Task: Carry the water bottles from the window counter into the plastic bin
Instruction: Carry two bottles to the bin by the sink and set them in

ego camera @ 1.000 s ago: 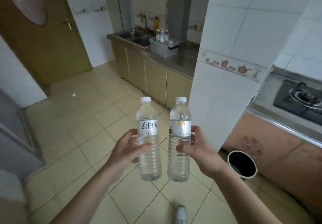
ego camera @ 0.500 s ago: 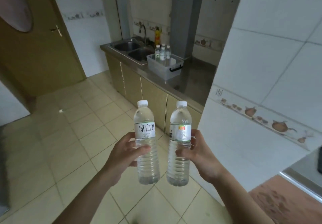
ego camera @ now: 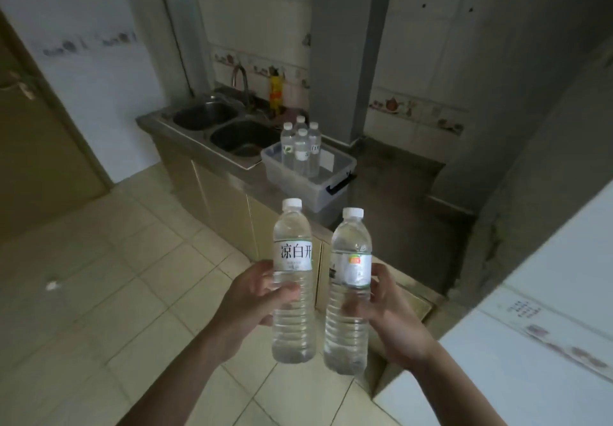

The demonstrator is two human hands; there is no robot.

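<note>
Closer now than a moment ago, the translucent plastic bin [ego camera: 310,178] with its black handle sits on the steel surface [ego camera: 391,193] beside the double sink [ego camera: 229,130], four capped clear bottles [ego camera: 301,148] upright inside. Left hand [ego camera: 247,306] has its grip clamped round a ribbed, white-labelled water bottle [ego camera: 293,283]. Right hand [ego camera: 389,317] likewise grips a second ribbed bottle [ego camera: 350,293], both upright above the tiled floor [ego camera: 99,259].
</note>
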